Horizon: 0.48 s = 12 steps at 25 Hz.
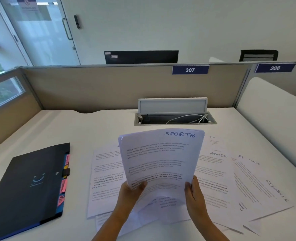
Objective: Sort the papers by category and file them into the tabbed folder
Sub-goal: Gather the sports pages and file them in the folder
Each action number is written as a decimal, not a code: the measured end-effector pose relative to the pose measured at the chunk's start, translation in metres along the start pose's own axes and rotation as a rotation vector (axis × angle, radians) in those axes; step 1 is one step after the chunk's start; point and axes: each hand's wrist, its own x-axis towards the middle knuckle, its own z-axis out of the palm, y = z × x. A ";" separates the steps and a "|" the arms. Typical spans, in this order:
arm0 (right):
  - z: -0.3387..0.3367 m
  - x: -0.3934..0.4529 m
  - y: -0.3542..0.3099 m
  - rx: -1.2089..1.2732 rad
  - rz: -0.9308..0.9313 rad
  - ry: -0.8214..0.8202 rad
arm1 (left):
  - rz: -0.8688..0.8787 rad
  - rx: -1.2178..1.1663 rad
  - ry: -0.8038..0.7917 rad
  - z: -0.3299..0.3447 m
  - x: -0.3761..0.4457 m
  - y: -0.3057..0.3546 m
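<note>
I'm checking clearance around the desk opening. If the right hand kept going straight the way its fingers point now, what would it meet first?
The right hand points up and away, gripping the SPORTS stack. Beyond that, probably the ADMIN sheet, then the open cable tray; depth is unclear.

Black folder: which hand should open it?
Probably the left hand. The black folder lies closed on its side of the desk, while the right hand is farther away and can keep gripping the SPORTS stack that both hands hold.
</note>
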 end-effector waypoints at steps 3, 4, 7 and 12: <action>-0.006 0.005 0.013 -0.059 -0.012 -0.050 | -0.031 0.002 0.013 -0.002 -0.005 -0.007; -0.008 0.009 0.015 -0.072 -0.010 -0.091 | -0.046 -0.058 0.009 -0.005 -0.006 -0.005; -0.012 0.020 0.009 -0.060 0.081 -0.287 | -0.090 -0.168 0.041 -0.017 -0.003 0.004; 0.003 0.025 0.003 0.096 0.366 -0.551 | -0.053 -0.129 0.135 -0.049 -0.002 -0.003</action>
